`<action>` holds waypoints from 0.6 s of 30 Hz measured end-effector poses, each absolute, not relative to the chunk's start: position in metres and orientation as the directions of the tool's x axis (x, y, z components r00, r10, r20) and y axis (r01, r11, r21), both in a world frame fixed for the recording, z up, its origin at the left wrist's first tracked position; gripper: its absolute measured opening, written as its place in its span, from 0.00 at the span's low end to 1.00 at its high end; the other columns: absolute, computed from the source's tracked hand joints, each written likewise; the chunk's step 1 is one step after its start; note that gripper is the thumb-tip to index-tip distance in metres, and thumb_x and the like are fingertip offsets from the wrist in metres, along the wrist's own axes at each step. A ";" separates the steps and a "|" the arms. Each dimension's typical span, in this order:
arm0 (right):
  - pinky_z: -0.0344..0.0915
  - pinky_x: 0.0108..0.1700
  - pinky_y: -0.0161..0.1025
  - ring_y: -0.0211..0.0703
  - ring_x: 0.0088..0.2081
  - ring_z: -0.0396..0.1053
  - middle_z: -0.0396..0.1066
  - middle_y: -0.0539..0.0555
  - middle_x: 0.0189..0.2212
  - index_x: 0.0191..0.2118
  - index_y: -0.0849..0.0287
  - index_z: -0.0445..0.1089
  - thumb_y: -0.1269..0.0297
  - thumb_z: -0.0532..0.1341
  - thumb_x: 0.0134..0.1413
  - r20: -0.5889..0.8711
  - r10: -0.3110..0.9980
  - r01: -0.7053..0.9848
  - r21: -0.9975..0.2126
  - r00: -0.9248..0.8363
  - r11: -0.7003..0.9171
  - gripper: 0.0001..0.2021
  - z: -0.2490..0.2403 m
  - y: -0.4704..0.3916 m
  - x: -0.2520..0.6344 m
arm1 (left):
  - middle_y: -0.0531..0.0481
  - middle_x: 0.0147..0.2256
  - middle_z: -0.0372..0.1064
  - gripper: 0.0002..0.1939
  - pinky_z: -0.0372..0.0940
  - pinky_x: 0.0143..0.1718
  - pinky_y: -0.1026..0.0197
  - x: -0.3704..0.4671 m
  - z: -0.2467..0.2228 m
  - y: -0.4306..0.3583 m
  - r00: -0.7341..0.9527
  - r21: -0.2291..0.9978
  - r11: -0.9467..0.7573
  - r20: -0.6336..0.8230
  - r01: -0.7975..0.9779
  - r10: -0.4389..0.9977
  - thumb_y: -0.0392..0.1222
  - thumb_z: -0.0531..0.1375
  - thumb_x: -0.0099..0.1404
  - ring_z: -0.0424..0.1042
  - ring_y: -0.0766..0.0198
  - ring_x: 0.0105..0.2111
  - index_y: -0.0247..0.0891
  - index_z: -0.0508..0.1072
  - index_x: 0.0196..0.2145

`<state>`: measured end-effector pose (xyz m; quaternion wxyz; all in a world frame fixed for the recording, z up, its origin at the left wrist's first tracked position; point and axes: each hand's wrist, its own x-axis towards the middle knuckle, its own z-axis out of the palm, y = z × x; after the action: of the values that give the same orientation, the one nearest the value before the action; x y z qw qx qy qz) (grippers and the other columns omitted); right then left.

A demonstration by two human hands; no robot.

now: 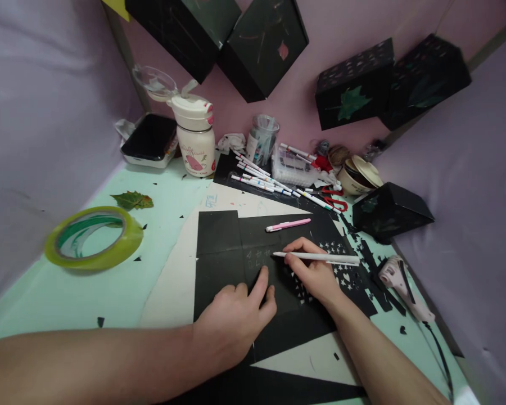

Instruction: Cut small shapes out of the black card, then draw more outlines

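A white pen point(320, 257) is pinched in my right hand point(312, 273), its tip touching a black card sheet point(219, 275) beside small pale pencil-like marks point(259, 257). My left hand point(240, 312) rests on the same sheet just below those marks, index finger stretched out and thumb apart, holding nothing. On the card's right part are several star, heart and triangle cut-outs point(346, 277), partly hidden by my right hand. A pink pen point(288, 225) lies on the card above that hand. The card lies over a cream sheet point(168, 292).
Green tape point(129, 247) and a leaf point(131, 199) lie left. Behind stand a bottle point(196, 146), jar point(262, 139) and several markers point(265, 183). Red-handled scissors point(335, 201), a black box point(392, 211) and a corded glue gun point(407, 289) are right. Black boxes point(263, 50) hang above.
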<state>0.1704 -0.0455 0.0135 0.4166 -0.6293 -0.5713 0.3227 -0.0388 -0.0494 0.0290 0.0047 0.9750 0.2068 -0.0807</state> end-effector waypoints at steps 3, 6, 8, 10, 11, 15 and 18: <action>0.62 0.28 0.35 0.39 0.25 0.66 0.70 0.48 0.23 0.31 0.56 0.70 0.67 0.60 0.51 0.073 0.988 0.448 -0.894 0.138 0.003 0.02 0.014 -0.046 0.170 | 0.25 0.64 0.47 0.30 0.66 0.23 0.56 -0.038 0.028 -0.047 0.909 -0.049 -0.926 -0.180 0.375 0.377 0.44 0.58 0.61 0.73 0.55 0.29 0.35 0.61 0.60; 0.61 0.28 0.35 0.39 0.25 0.65 0.69 0.47 0.22 0.30 0.56 0.70 0.66 0.60 0.53 0.073 0.987 0.426 -0.905 0.141 0.006 0.02 0.013 -0.046 0.168 | 0.25 0.64 0.47 0.30 0.65 0.22 0.56 -0.037 0.028 -0.047 0.908 -0.079 -0.926 -0.182 0.369 0.377 0.44 0.58 0.61 0.73 0.55 0.28 0.34 0.61 0.60; 0.61 0.28 0.35 0.39 0.25 0.64 0.68 0.47 0.21 0.29 0.56 0.69 0.65 0.60 0.53 0.079 0.986 0.414 -0.910 0.147 0.011 0.04 0.012 -0.046 0.167 | 0.26 0.64 0.47 0.30 0.65 0.23 0.56 -0.036 0.028 -0.048 0.906 -0.099 -0.923 -0.175 0.373 0.385 0.45 0.58 0.62 0.73 0.55 0.29 0.34 0.61 0.60; 0.60 0.29 0.35 0.38 0.24 0.63 0.67 0.46 0.20 0.27 0.57 0.68 0.63 0.60 0.54 0.099 0.984 0.411 -0.911 0.151 0.029 0.06 0.011 -0.046 0.166 | 0.26 0.64 0.47 0.32 0.65 0.23 0.57 -0.036 0.027 -0.050 0.904 -0.122 -0.917 -0.163 0.380 0.396 0.47 0.57 0.63 0.73 0.56 0.29 0.33 0.59 0.62; 0.60 0.29 0.35 0.38 0.24 0.63 0.66 0.46 0.20 0.27 0.57 0.68 0.63 0.60 0.54 0.110 0.983 0.414 -0.909 0.150 0.039 0.07 0.011 -0.046 0.166 | 0.27 0.65 0.46 0.32 0.65 0.23 0.57 -0.036 0.026 -0.050 0.902 -0.131 -0.914 -0.157 0.385 0.402 0.47 0.57 0.63 0.73 0.56 0.29 0.34 0.58 0.62; 0.59 0.29 0.35 0.38 0.25 0.64 0.66 0.46 0.20 0.26 0.57 0.67 0.63 0.60 0.55 0.145 0.981 0.456 -0.887 0.130 0.071 0.08 0.010 -0.047 0.166 | 0.28 0.65 0.45 0.34 0.64 0.24 0.58 -0.036 0.024 -0.050 0.898 -0.148 -0.907 -0.143 0.395 0.415 0.48 0.56 0.65 0.73 0.58 0.29 0.37 0.54 0.65; 0.60 0.29 0.35 0.38 0.25 0.64 0.68 0.47 0.21 0.28 0.56 0.69 0.66 0.59 0.54 0.158 0.982 0.491 -0.866 0.101 0.089 0.05 0.011 -0.048 0.167 | 0.30 0.66 0.44 0.34 0.64 0.23 0.58 -0.036 0.024 -0.049 0.899 -0.149 -0.909 -0.151 0.390 0.411 0.48 0.56 0.64 0.73 0.58 0.29 0.37 0.54 0.65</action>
<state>0.1669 -0.0477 0.0113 0.4232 -0.6094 -0.6045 0.2901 -0.0361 -0.0492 0.0237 -0.0576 0.9727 0.2060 -0.0899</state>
